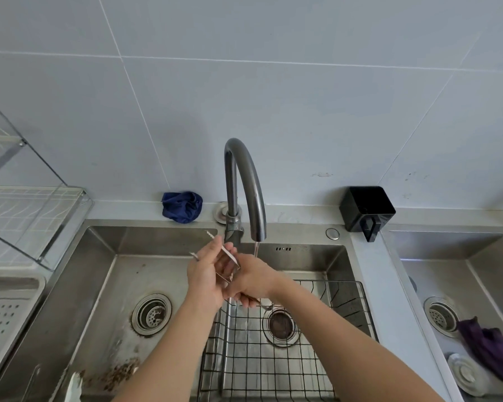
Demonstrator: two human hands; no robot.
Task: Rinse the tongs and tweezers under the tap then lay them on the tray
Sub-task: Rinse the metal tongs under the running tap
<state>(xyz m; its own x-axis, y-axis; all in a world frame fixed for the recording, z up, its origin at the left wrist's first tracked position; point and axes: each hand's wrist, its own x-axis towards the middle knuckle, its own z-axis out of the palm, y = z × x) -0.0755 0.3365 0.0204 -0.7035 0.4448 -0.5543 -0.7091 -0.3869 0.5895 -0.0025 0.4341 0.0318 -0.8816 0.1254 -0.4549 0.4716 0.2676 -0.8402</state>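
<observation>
My left hand (205,275) grips metal tongs (228,255) over the sink, their serrated tips pointing up and left. My right hand (254,281) is just right of it, directly under the tap (257,224), and a thin stream of water (256,249) falls onto it. Its fingers curl round a slim metal piece, apparently the tweezers (266,306), of which only a short end shows below the hand. A pale perforated tray (10,310) sits at the left edge of the counter.
A black wire basket (343,303) sits in the right half of the sink (111,285), below my hands. A dish rack (29,210) stands far left. A blue cloth (182,207) and a black holder (366,208) are on the back ledge. A second sink (447,256) on the right holds a purple cloth (491,349).
</observation>
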